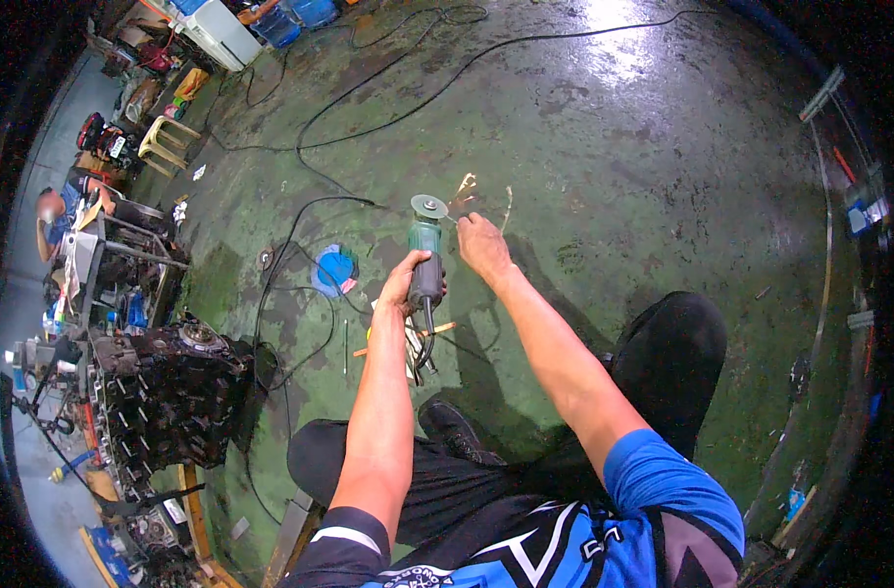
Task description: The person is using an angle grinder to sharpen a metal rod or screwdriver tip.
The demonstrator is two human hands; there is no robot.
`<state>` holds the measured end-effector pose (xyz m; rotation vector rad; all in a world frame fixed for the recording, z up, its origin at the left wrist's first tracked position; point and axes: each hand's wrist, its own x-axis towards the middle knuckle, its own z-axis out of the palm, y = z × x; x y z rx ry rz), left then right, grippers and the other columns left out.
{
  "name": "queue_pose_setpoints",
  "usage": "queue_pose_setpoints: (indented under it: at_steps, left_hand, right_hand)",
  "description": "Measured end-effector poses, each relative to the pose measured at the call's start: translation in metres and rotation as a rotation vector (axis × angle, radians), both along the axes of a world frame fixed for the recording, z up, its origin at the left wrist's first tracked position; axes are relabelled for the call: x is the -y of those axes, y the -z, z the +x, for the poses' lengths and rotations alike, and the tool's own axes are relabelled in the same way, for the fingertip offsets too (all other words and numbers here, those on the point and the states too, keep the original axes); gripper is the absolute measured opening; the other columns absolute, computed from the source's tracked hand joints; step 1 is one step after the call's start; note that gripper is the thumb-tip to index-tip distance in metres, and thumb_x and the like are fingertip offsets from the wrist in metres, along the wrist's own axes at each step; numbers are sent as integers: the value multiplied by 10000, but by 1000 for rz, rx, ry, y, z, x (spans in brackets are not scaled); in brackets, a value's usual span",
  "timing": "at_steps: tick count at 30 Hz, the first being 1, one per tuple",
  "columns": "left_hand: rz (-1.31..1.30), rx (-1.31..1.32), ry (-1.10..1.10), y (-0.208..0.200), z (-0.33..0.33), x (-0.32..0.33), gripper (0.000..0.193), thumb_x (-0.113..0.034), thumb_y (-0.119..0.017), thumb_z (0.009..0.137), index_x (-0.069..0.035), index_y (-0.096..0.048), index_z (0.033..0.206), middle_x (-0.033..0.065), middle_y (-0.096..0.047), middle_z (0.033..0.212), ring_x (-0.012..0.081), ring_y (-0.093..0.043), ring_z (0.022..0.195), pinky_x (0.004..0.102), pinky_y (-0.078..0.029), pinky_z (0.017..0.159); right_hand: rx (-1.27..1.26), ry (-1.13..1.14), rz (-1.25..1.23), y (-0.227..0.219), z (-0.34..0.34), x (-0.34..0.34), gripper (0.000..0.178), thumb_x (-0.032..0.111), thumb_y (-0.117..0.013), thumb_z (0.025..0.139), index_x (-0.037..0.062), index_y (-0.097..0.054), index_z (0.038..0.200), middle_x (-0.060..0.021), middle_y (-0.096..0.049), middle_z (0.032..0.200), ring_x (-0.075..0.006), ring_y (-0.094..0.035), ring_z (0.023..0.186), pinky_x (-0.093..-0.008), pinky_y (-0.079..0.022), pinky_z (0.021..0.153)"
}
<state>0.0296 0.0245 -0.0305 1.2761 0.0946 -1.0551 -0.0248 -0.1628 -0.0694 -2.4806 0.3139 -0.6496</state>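
My left hand (401,280) is wrapped around the dark body of a green and black angle grinder (425,257). The grinder points away from me, its round grey disc (429,206) at the far end, and its cord hangs back toward my legs. Just right of the disc my right hand (482,243) is closed in a pinch. A thin tip shows between its fingers and the disc, too small to name. Beyond the fingers are pale yellowish streaks (464,186); I cannot tell whether they are sparks or scraps.
Black cables (300,147) snake across the green floor (643,176). A blue round thing (334,267) lies left of the grinder. An engine block (163,392) stands at left. Behind it, a person (60,220) is near a metal frame and a plastic stool (168,142).
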Motion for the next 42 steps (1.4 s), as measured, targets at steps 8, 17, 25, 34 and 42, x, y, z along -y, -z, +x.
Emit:
queue_pose_setpoints:
  at_steps: [8, 17, 25, 34, 42]
  left_hand:
    - [25, -8, -22, 1, 1, -10, 467, -410, -666, 845, -7, -620, 1078, 120, -682, 869, 256, -673, 675, 391, -568, 631]
    - [24, 5, -9, 3, 3, -7, 453, -401, -663, 851, -10, -621, 1077, 120, -682, 863, 253, -677, 678, 388, -573, 637]
    - [13, 5, -12, 2, 1, -4, 450, -394, -662, 853, -10, -623, 1084, 119, -683, 858, 251, -676, 675, 383, -572, 636]
    - [-20, -25, -57, -1, -1, -2, 460, -339, -667, 859, 40, -557, 1095, 153, -663, 823, 267, -678, 606, 380, -594, 557]
    - [-21, -34, -71, -1, -1, -3, 451, -336, -667, 859, 35, -557, 1091, 155, -665, 822, 271, -679, 608, 384, -597, 567]
  right_hand:
    - [0, 50, 489, 6, 14, -6, 245, 172, -559, 910, -33, -673, 840, -203, -683, 769, -322, -689, 710, -423, -549, 694]
    - [-130, 13, 939, 24, 25, 8, 274, 176, -550, 926, -31, -685, 808, -97, -680, 692, -147, -660, 604, -316, -529, 559]
    - [-21, 58, 520, 8, 13, 5, 264, 186, -557, 929, -24, -668, 816, -185, -688, 754, -345, -671, 673, -428, -541, 655]
    - [-30, -38, 67, -4, 3, 1, 184, 164, -534, 924, 6, -626, 946, -206, -627, 943, -401, -643, 919, -502, -530, 820]
    - [-104, -55, -18, -5, 1, -5, 217, 163, -511, 947, 8, -646, 1018, -189, -598, 1045, -352, -608, 1047, -475, -538, 860]
